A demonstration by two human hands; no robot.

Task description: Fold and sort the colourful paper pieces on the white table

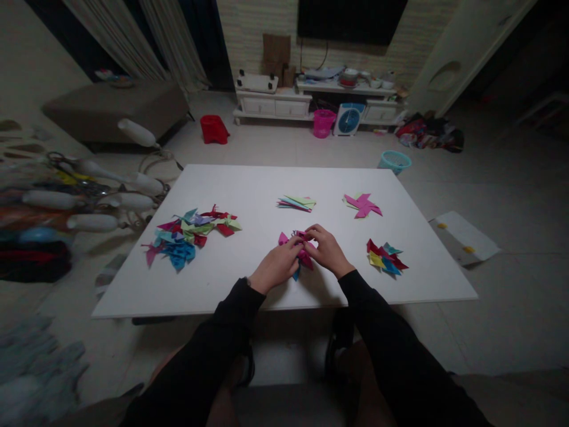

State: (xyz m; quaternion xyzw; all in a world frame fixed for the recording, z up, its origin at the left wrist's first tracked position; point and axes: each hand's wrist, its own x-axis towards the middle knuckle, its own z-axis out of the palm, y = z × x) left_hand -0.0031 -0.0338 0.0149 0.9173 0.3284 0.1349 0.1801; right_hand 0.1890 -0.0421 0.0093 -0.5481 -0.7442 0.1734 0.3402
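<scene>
At the middle of the white table (249, 184), my left hand (278, 265) and my right hand (326, 249) meet over a folded paper piece (306, 260), mostly pink with a blue point on the near side. Both sets of fingers are closed on it and hide its centre. Beyond my hands lies a small stack of folded paper strips (297, 204) in green, blue and pink. A pink and pale green paper pinwheel (362, 206) rests at the far right. Multicoloured folded paper pieces (386, 260) lie to the right of my right hand.
A heap of folded paper cranes (189, 231) covers part of the table's left side. Past the far edge stand a turquoise basket (395, 160), a pink bin (323, 123), a blue fan (348, 119) and a red stool (214, 129). A lamp with several white shades (93, 222) is at left.
</scene>
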